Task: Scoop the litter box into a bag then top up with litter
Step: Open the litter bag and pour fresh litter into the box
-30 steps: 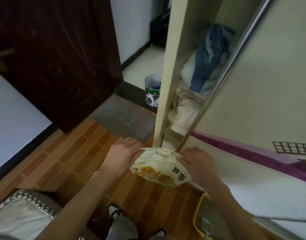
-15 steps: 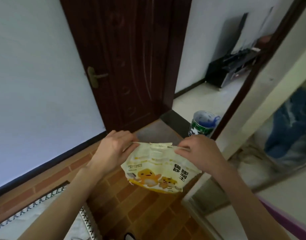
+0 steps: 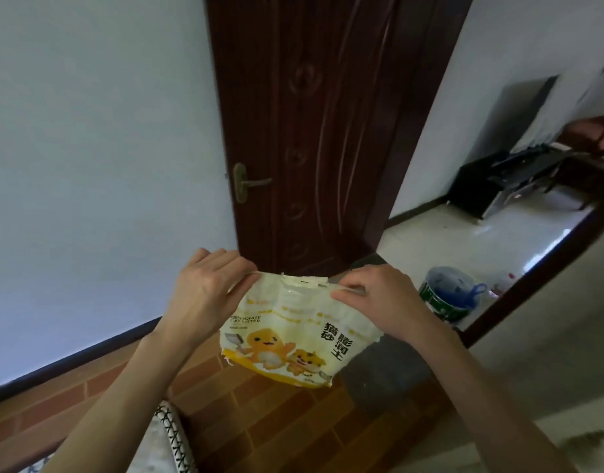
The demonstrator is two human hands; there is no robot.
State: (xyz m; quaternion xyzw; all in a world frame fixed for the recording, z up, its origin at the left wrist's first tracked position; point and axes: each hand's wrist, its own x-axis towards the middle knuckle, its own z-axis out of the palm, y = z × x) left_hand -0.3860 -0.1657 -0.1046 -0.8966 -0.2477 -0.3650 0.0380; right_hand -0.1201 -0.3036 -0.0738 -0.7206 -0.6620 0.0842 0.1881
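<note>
- Both bare forearms reach forward from the bottom of the view, converging toward the middle
- Left hand (image 3: 208,295) has fingers curled, pinching the top left corner of the litter bag (image 3: 293,332)
- Right hand (image 3: 379,298) pinches the top right edge, thumb pressed flat along it

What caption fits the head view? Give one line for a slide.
Both hands, left hand and right hand, pinch the top edge of a yellow cat litter bag before a dark door.

mat (image 3: 177,438) cut off by bottom edge, litter bag (image 3: 293,332) top corners hidden under fingers
</note>
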